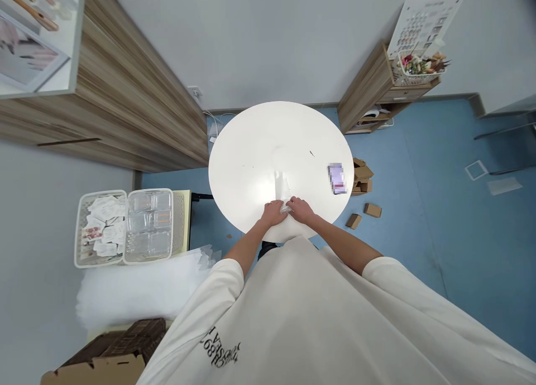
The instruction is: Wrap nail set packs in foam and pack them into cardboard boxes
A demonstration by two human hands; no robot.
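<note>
translucent, whitish film lies on the white counter, its narrow length running away from the wearer and its near end bunched between the two hands. the step in hand looks like gathering or folding that near end, and it would go best with small, even movements: the hands side by side, the edges lined up before any crease is pressed, and the far part lying flat so that it does not skew. such thin stuff will probably slip or wrinkle if one side is pulled harder than the other, so a light, matched pressure seems wiser than a tight squeeze.

as for the grip, the left hand has its fingers curled in and closed on the film's near end, from the left side. the right hand meets it from the right, fingers bent down and likewise closed on the film, with only a small gap between the two (the undersides of the fingertips are hidden, so how firmly each pinches cannot be told). a purple, blurred-out object lies well apart, near the counter's right edge.
</note>
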